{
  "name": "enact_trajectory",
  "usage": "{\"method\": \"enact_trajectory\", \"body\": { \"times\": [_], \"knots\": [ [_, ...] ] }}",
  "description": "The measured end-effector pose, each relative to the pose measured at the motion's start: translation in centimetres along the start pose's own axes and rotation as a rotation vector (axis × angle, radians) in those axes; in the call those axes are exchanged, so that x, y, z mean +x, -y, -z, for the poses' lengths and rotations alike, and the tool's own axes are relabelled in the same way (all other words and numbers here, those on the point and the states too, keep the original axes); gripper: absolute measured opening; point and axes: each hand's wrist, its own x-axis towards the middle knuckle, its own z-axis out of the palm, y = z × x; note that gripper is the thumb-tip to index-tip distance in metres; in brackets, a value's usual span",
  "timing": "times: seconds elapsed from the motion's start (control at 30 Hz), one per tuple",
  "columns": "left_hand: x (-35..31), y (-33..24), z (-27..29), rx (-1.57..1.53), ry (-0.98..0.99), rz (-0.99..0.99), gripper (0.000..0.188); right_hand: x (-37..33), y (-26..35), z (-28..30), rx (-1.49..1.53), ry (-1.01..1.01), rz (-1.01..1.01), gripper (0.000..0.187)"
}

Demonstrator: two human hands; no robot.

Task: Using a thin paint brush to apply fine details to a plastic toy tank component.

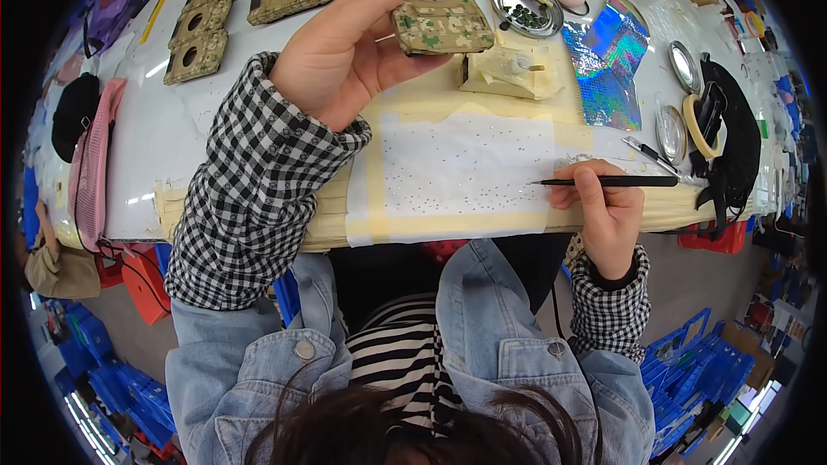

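My left hand is raised over the table's middle. It holds a camouflage-patterned flat block with a round dark opening, thumb on the upper edge and fingers beneath. In my right hand is a slim black pen-like tool, pinched between thumb and fingers. Its fine tip points left, low over a white sheet scattered with tiny shiny specks. Whether the tip carries a speck is too small to tell. Pale yellow tape borders the sheet.
Similar camouflage pieces stand in rows at the back left. A round metal dish holds small dark bits, near a tape-covered block. Holographic blue sheets, a craft knife and a black bag lie to the right.
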Motion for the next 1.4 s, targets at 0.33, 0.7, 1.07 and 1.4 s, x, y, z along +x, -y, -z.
{"method": "enact_trajectory", "body": {
  "times": [0.33,0.7,1.07,1.4],
  "knots": [
    [0.0,0.2,-0.4,-0.007,-0.01,-0.033,0.036,0.1,0.2,-0.2,-0.023,0.008,-0.018,0.021],
    [0.0,0.1,-0.2,0.014,-0.01,-0.016,0.036,0.1,0.3,-0.2,-0.021,0.025,-0.012,0.023],
    [0.0,0.2,-0.1,0.015,-0.023,-0.018,0.036,0.1,0.1,0.1,0.009,0.007,0.001,0.024],
    [-0.1,0.2,-0.7,-0.04,-0.064,-0.026,0.035,1.8,3.6,0.9,0.051,-0.147,0.22,0.029]
  ]
}}
